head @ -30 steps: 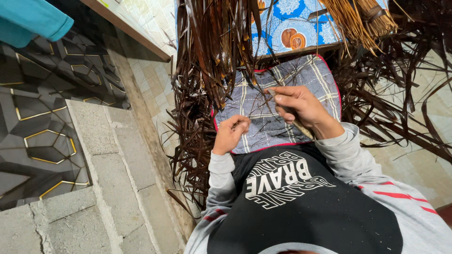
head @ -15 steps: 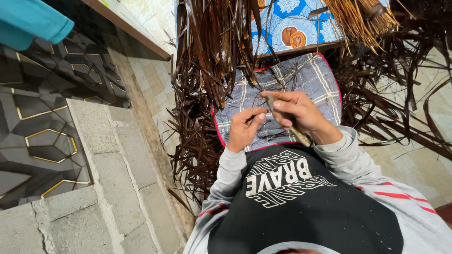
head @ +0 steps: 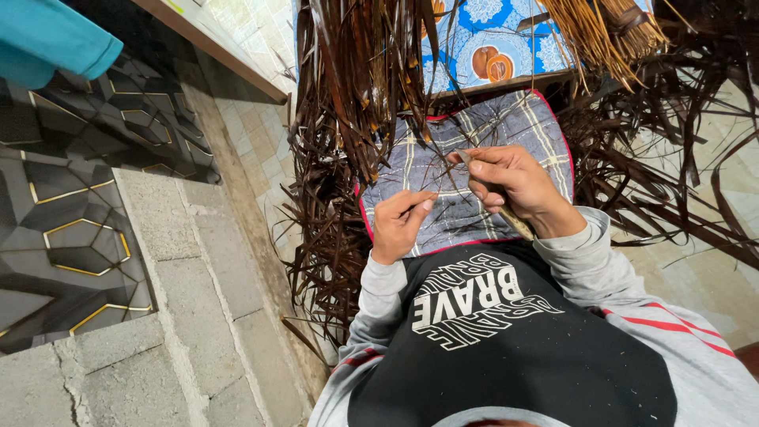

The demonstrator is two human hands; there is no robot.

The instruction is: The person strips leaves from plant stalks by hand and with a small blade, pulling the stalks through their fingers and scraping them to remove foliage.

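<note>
**Ana:** Strips of dry brown palm leaf [head: 348, 87] hang in one thick bundle at eleven o'clock from the hands. How is the work held?

**Budi:** Going left to right: the left hand [head: 398, 225] is curled shut, thumb and forefinger pinching one thin leaf rib [head: 443, 192] that runs up toward two o'clock. The right hand [head: 510, 186] is closed round a small knife [head: 514, 221], its pale handle sticking out at five o'clock, the blade end meeting the rib near the thumb.

**Ana:** How to do it well?

**Budi:** I'd keep the rib taut and scrape away from the fingers, in light strokes, over the checked cloth [head: 514, 126] on the lap.

**Ana:** Count?

**Budi:** Two hands, one knife, one rib, one cloth, one straw-coloured bunch [head: 589, 32] at one o'clock; loose strips too many to count.
</note>
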